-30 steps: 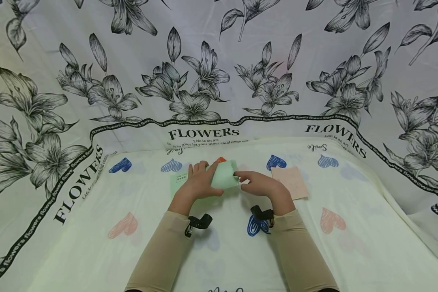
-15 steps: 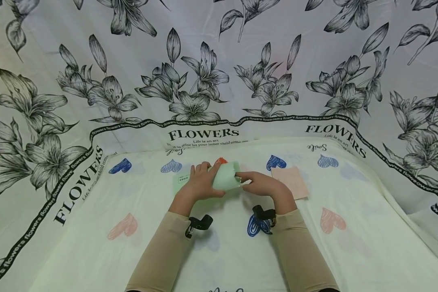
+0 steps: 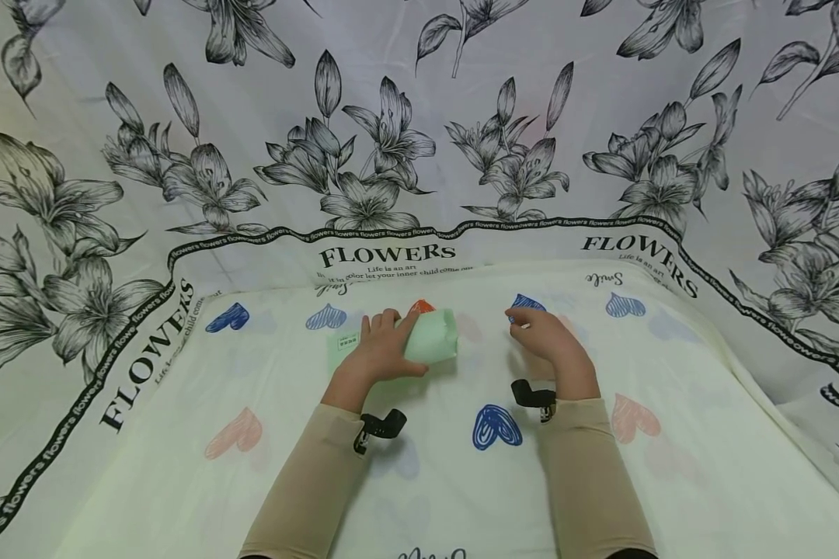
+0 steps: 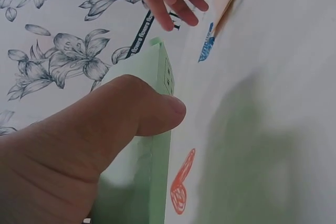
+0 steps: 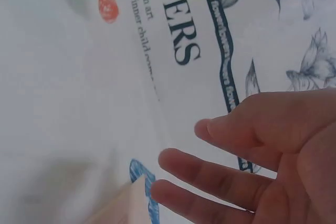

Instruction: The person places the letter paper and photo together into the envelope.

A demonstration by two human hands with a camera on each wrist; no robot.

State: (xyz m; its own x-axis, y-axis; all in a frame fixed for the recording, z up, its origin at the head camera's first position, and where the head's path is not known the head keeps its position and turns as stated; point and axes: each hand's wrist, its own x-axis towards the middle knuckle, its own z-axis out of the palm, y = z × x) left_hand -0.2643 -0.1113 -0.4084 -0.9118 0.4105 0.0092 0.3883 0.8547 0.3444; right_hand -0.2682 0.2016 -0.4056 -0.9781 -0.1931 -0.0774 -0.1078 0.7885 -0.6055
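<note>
My left hand [image 3: 384, 349] grips a light green packet [image 3: 433, 338], its thumb along the near side and its fingers over the far side. The packet's right end bulges toward the right, and a printed label [image 3: 348, 341] shows at its left end. In the left wrist view the thumb lies across the green packet [image 4: 136, 156], which has small print near its far end. My right hand [image 3: 548, 338] is raised to the right, apart from the packet. In the right wrist view its fingers are loosely bent, thumb and forefinger tips close together, with nothing visible between them.
A pink paper piece [image 5: 123, 208] lies below the right hand, mostly hidden by it in the head view. The pale cloth [image 3: 433, 481] carries printed hearts, and a white flower-printed sheet [image 3: 489, 109] hangs behind it.
My right hand has drawn away from the packet's right end and moved right, over the pink paper. The left hand still holds the packet in nearly the same place.
</note>
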